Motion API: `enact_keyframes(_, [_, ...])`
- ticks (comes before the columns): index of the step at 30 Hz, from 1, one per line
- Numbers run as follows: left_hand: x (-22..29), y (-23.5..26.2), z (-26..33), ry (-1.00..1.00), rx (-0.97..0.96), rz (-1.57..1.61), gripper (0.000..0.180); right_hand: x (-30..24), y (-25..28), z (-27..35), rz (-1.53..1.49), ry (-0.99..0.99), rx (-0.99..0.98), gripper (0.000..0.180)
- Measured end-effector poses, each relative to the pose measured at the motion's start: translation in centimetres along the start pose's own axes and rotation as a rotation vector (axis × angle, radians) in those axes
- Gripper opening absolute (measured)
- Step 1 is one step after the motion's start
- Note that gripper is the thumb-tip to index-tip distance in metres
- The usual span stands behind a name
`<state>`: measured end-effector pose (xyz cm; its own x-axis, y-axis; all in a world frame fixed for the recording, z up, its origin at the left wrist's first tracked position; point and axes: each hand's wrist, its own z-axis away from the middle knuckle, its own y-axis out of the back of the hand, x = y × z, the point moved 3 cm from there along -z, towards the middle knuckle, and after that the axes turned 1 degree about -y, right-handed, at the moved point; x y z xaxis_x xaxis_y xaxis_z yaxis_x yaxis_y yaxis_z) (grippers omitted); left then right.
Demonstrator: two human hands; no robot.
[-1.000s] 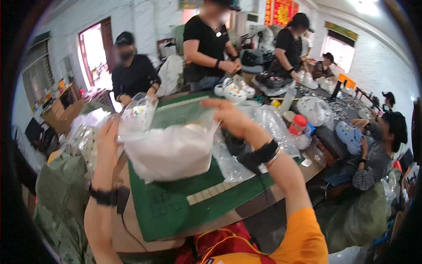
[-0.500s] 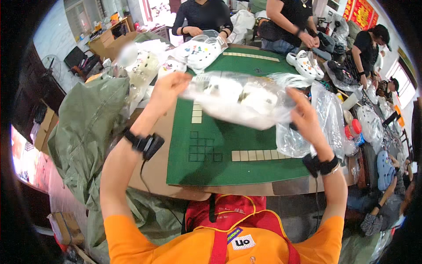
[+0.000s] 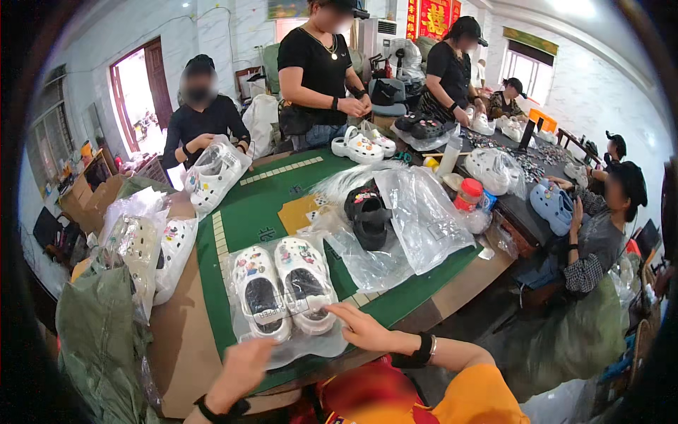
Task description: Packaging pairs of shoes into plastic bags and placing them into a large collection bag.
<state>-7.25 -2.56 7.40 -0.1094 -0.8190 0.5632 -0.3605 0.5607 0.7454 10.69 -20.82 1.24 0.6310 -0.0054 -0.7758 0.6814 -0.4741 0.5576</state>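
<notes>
A pair of white clogs with colourful charms and dark insoles lies side by side in a clear plastic bag on the green mat. My left hand is at the bag's near left edge, blurred, so its grip cannot be made out. My right hand has its fingers stretched out, with the fingertips against the bag at the right clog's heel. Just beyond, a black clog rests by another clear bag.
White bagged clogs and green cloth are at left. A person across the table holds a bagged clog. Unbagged white clogs sit at the far edge. A red-lidded jar stands right; co-workers handle clogs beyond.
The bagged white clogs, held up between both hands before, now lie on the mat near me. Both hands have come down to its near edge. The head view has shifted.
</notes>
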Motion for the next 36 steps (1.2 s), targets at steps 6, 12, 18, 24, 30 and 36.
enact_keyframes(6, [-0.5,-8.5,-2.8,-0.260,-0.148,-0.067,0.031,1.2,0.7,-0.1,0.055,-0.138,0.199,0.039])
enact_keyframes(12, [0.6,-10.2,-3.6,-0.337,-0.028,-0.501,0.036,2.2,0.5,0.8,0.000,-0.038,0.156,0.024])
enact_keyframes(18, [-0.6,-10.8,-4.4,-0.275,0.017,-0.674,0.044,0.9,-0.1,-0.3,-0.079,-0.027,0.085,0.018])
enact_keyframes(24, [-4.0,-12.0,-5.2,-0.281,0.011,-0.645,0.063,1.1,-0.7,-0.6,-0.099,-0.007,0.054,0.018])
enact_keyframes(30, [-4.2,-11.4,-5.6,-0.269,-0.005,-0.717,0.061,1.6,0.3,0.6,-0.108,-0.096,0.140,0.019])
enact_keyframes(36, [-4.9,-8.7,-4.5,0.018,-0.064,-0.578,0.062,1.7,0.7,1.3,-0.020,-0.165,0.203,0.030])
